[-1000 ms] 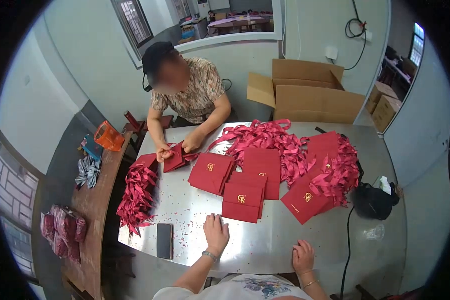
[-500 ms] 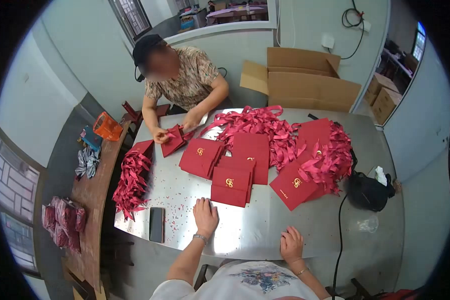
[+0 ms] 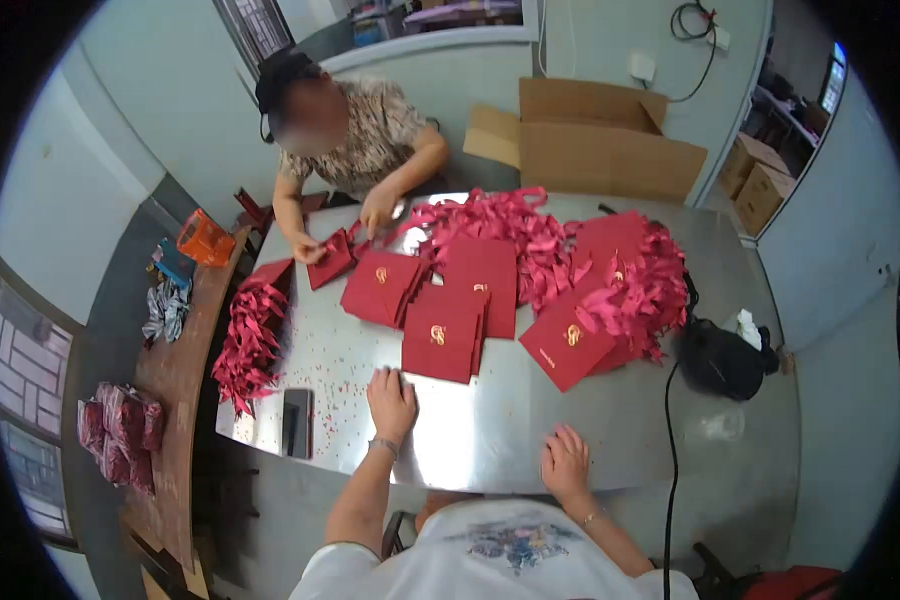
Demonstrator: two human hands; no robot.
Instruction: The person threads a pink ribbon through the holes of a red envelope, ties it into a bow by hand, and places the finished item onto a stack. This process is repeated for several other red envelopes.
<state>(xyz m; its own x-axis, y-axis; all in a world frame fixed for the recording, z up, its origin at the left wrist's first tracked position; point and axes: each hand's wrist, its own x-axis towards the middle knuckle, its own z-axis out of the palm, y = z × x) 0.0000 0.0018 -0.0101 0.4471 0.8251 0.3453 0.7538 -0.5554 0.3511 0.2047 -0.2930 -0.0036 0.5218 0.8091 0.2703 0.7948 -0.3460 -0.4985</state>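
My left hand (image 3: 393,405) lies palm down on the metal table, fingers stretched out, just below a stack of red paper bags (image 3: 438,338) with gold lettering. It holds nothing. My right hand (image 3: 566,462) rests near the table's front edge, slightly blurred, its fingers lying on the surface and nothing in them. Beyond it are more red bags (image 3: 568,340) with pink ribbon handles (image 3: 638,300) heaped on them. Across the table, a co-worker's hands (image 3: 310,248) handle a small red bag (image 3: 332,262).
A phone (image 3: 297,423) lies at the left, close to a ribbon-topped bag pile (image 3: 250,345). At the right sit a black pouch (image 3: 722,360) and a black cable (image 3: 670,470). Behind the table stands an open cardboard box (image 3: 610,160); a wooden bench (image 3: 185,400) runs along the left.
The camera view has tilted, so the table and its contents appear higher and further left. My hands stay on the table in about the same places. The co-worker still handles the small bag.
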